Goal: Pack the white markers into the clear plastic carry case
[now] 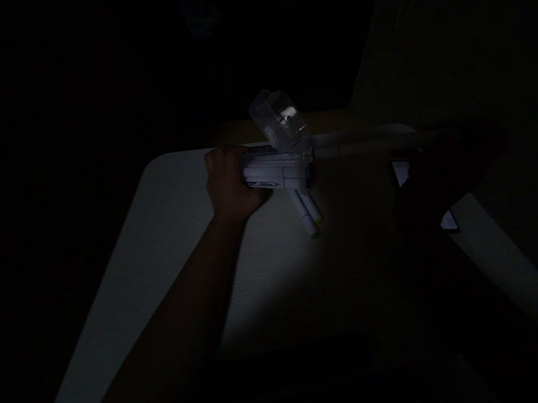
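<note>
My left hand (pixel 229 184) is wrapped round a clear plastic marker case (pixel 272 171), tipped on its side above the white table (pixel 156 259). Its transparent lid (pixel 279 119) hangs open at the upper right, and coloured marker ends show at the case's mouth. In deep shadow to the right, my right hand (pixel 451 167) is closed on a long, pale, blurred marker (pixel 372 144) that reaches to the case mouth. The fingers there are barely visible. Below the case lie two loose markers, one green-ended (pixel 305 216) and one yellow-ended (pixel 314 208).
Partly hidden behind my right hand, a phone-like slab with a lit face (pixel 448 220) lies on the table. My right arm's side of the table is in heavy shadow. Beyond the table's far edge is a large dark surface.
</note>
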`<state>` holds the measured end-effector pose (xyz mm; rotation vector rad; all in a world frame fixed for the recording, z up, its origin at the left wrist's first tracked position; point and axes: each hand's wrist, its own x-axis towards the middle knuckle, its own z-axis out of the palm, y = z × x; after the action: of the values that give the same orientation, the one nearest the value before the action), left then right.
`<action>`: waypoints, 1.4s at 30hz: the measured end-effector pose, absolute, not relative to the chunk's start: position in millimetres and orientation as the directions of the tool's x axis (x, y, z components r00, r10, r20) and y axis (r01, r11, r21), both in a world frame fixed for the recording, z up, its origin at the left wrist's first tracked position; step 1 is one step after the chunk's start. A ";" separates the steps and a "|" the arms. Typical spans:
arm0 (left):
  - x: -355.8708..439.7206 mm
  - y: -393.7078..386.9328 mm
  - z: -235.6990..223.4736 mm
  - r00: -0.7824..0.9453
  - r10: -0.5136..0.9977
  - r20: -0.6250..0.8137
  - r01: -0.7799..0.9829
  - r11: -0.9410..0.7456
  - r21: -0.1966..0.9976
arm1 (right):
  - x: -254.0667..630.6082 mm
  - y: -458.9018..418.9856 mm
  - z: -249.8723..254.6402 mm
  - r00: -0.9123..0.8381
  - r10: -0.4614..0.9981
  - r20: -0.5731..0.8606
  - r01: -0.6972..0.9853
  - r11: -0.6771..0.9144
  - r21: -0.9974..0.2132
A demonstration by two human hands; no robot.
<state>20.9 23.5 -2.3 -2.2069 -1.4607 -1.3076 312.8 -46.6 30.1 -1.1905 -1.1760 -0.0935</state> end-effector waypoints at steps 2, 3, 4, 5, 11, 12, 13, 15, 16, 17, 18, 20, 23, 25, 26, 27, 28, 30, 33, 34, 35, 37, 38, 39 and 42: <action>20.7 23.8 -2.7 0.123 0.649 0.751 0.815 -0.497 0.296 | 305.2 -48.5 35.4 0.505 0.394 0.768 0.613 0.463 -0.641; 20.7 23.9 -2.9 0.122 0.650 0.750 0.815 -0.497 0.299 | 299.5 -50.1 38.8 0.524 0.363 0.771 0.616 0.464 -0.637; 20.7 24.0 -3.0 0.121 0.652 0.749 0.815 -0.496 0.300 | 293.0 -52.1 42.3 0.533 0.358 0.767 0.608 0.468 -0.641; 20.8 24.0 -3.1 0.121 0.651 0.749 0.815 -0.496 0.300 | 286.4 -54.2 45.3 0.570 0.350 0.744 0.568 0.486 -0.664; 21.2 22.7 -1.9 0.117 0.638 0.761 0.823 -0.491 0.286 | 268.7 -54.6 38.7 0.556 0.447 0.701 0.557 0.426 -0.713; 21.3 22.4 -1.5 0.115 0.641 0.759 0.825 -0.487 0.286 | 269.6 -52.9 34.4 0.533 0.462 0.709 0.588 0.401 -0.703; 21.3 22.0 -1.0 0.115 0.644 0.756 0.826 -0.485 0.287 | 270.7 -51.5 30.2 0.509 0.476 0.717 0.614 0.383 -0.691; 21.4 21.4 -0.4 0.115 0.650 0.752 0.827 -0.481 0.289 | 271.5 -50.3 23.2 0.457 0.508 0.730 0.649 0.371 -0.664; 21.5 21.3 -0.2 0.115 0.651 0.750 0.827 -0.481 0.290 | 270.9 -50.7 20.6 0.419 0.538 0.732 0.662 0.371 -0.651; 21.4 21.2 -0.1 0.116 0.651 0.750 0.825 -0.483 0.291 | 269.7 -51.4 18.6 0.383 0.566 0.730 0.677 0.365 -0.639; 21.4 21.2 -0.2 0.116 0.649 0.752 0.824 -0.486 0.292 | 267.9 -52.0 16.9 0.346 0.595 0.726 0.696 0.356 -0.624; 21.4 21.3 -0.5 0.113 0.642 0.758 0.822 -0.489 0.292 | 263.9 -52.0 13.3 0.287 0.633 0.719 0.726 0.346 -0.594; 21.1 21.9 -1.3 0.119 0.630 0.768 0.819 -0.499 0.282 | 258.7 -47.4 6.5 0.205 0.671 0.713 0.706 0.403 -0.582; 20.9 22.7 -1.9 0.128 0.630 0.766 0.815 -0.507 0.281 | 256.3 -43.6 1.9 0.160 0.680 0.715 0.678 0.451 -0.581; 20.8 23.1 -2.3 0.129 0.632 0.764 0.813 -0.508 0.283 | 255.2 -42.3 0.1 0.149 0.679 0.719 0.673 0.463 -0.577; 20.7 23.5 -2.7 0.126 0.633 0.763 0.813 -0.507 0.286 | 254.1 -41.5 -1.3 0.148 0.676 0.722 0.672 0.467 -0.575; 20.6 23.8 -3.0 0.123 0.632 0.765 0.812 -0.507 0.288 | 253.0 -41.4 -2.3 0.143 0.676 0.723 0.676 0.466 -0.570; 20.5 24.3 -3.6 0.124 0.627 0.769 0.810 -0.512 0.286 | 250.7 -42.1 -3.5 0.118 0.691 0.713 0.686 0.463 -0.561; 20.4 24.3 -3.8 0.135 0.617 0.775 0.809 -0.520 0.273 | 246.8 -43.2 -4.6 0.050 0.753 0.656 0.686 0.452 -0.571; 20.4 24.2 -3.7 0.137 0.614 0.778 0.811 -0.520 0.268 | 245.4 -43.4 -4.8 0.026 0.782 0.623 0.684 0.440 -0.582; 20.4 24.1 -3.5 0.138 0.611 0.779 0.813 -0.519 0.263 | 243.9 -43.5 -4.7 -0.002 0.811 0.585 0.685 0.427 -0.590; 20.3 23.8 -3.0 0.145 0.607 0.781 0.817 -0.519 0.251 | 240.8 -44.0 -3.4 -0.077 0.850 0.521 0.709 0.414 -0.570; 20.2 23.7 -2.7 0.150 0.604 0.783 0.818 -0.520 0.245 | 239.4 -44.5 -2.3 -0.126 0.858 0.497 0.732 0.419 -0.538; 20.2 23.7 -2.6 0.152 0.601 0.785 0.819 -0.521 0.240 | 238.3 -45.0 -1.1 -0.172 0.864 0.473 0.758 0.423 -0.497; 20.0 24.3 -3.2 0.134 0.597 0.791 0.823 -0.511 0.246 | 237.6 -46.4 1.5 -0.247 0.888 0.388 0.831 0.400 -0.386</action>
<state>20.0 24.3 -3.2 -2.1626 -1.3932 -1.3174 237.6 -46.4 1.5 -1.4617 -2.1121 0.1355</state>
